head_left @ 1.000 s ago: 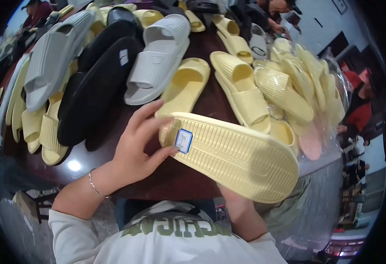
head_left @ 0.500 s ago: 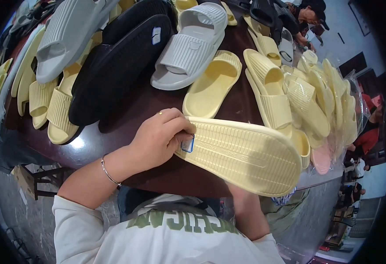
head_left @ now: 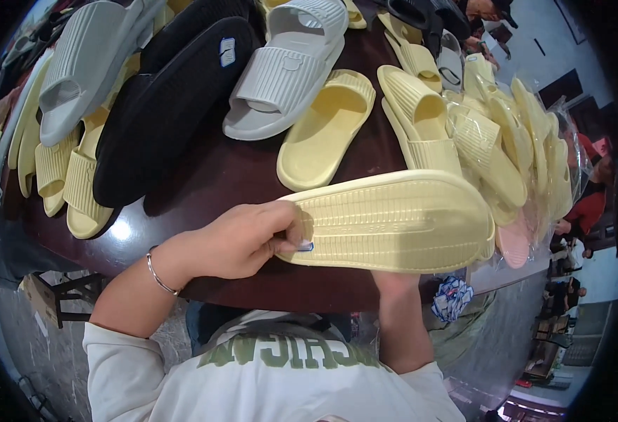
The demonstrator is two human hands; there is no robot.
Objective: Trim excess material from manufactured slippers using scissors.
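Observation:
My left hand (head_left: 256, 235) is closed around one end of a pale yellow slide slipper (head_left: 393, 221). The ribbed sole of the slipper faces me, and it lies almost level across the view. A small blue-edged sticker (head_left: 305, 247) shows under my left fingers. My right wrist (head_left: 395, 281) comes up behind the slipper's lower edge; that hand's fingers are hidden by the sole. Just beyond, another yellow slipper (head_left: 326, 133) lies with its footbed up. A grey slipper (head_left: 284, 77) and a big black slipper (head_left: 165, 119) with a white label stand behind to the left.
Several yellow slippers in clear plastic (head_left: 506, 141) are heaped at the right of the dark red table (head_left: 203, 197), with a pink slipper (head_left: 513, 243) below. Grey and yellow slippers crowd the left. A crumpled blue-white bundle (head_left: 452, 299) is by the near right edge. Other people are at the far right.
The held slipper's far end has swung upward, so it is nearly level. My left fingers now cover more of the sticker. The table's contents have shifted slightly left in view.

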